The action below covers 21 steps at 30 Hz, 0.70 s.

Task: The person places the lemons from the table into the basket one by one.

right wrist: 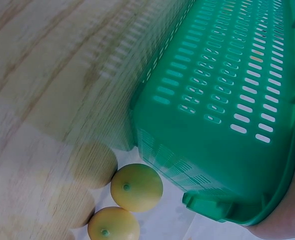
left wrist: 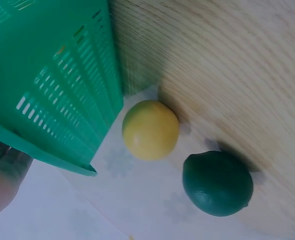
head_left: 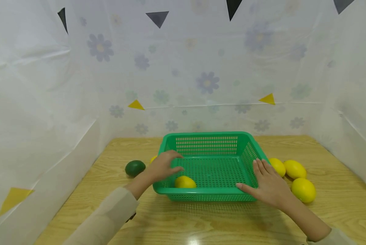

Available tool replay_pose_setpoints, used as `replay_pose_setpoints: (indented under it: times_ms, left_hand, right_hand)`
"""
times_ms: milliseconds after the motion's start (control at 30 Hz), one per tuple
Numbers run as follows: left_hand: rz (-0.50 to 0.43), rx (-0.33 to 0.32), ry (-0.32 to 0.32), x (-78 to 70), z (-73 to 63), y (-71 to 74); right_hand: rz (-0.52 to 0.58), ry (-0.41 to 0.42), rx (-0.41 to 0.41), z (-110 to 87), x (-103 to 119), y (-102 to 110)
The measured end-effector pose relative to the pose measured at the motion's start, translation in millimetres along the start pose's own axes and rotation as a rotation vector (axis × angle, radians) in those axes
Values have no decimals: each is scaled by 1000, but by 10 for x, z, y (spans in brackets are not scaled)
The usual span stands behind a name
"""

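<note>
A green plastic basket point(head_left: 207, 191) with slotted walls stands on the table, and a lemon point(head_left: 185, 182) lies in its front left corner. My left hand point(head_left: 163, 166) reaches over the left rim, thumb and fingers apart with nothing between them. On the right rim rests my right hand point(head_left: 269, 187), its fingers straight and its thumb spread toward the front rim. Outside the basket's left wall are another yellow fruit point(left wrist: 150, 130), mostly hidden in the head view, and a dark green lime-like fruit point(head_left: 135, 168).
Three lemons sit together right of the basket, one being the nearest lemon point(head_left: 303, 190). The wooden table point(head_left: 201, 221) runs back to a white flower-printed sheet point(head_left: 183, 68), with similar sheeting on both sides.
</note>
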<state>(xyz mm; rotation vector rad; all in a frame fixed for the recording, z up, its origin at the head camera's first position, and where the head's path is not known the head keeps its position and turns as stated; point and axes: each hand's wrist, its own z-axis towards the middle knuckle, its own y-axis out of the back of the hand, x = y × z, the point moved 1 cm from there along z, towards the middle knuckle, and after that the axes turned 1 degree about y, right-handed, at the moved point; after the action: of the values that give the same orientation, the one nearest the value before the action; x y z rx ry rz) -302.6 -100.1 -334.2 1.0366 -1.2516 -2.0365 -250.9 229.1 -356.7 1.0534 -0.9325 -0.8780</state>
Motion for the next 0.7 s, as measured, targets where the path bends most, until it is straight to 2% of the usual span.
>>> replay_pose_setpoints:
  times_ms: [200,433,700]
  left_hand:
    - [13,-120,64,139,-79,31]
    - [-17,-256,72,300,-180,61]
    - [-51,-320,106,419,-239,68]
  right_hand:
    - [5,-1,-1,-2,2,-4]
    - [2,0,-2,-5,6,-1]
    - [5,-5,3,-4,9,-1]
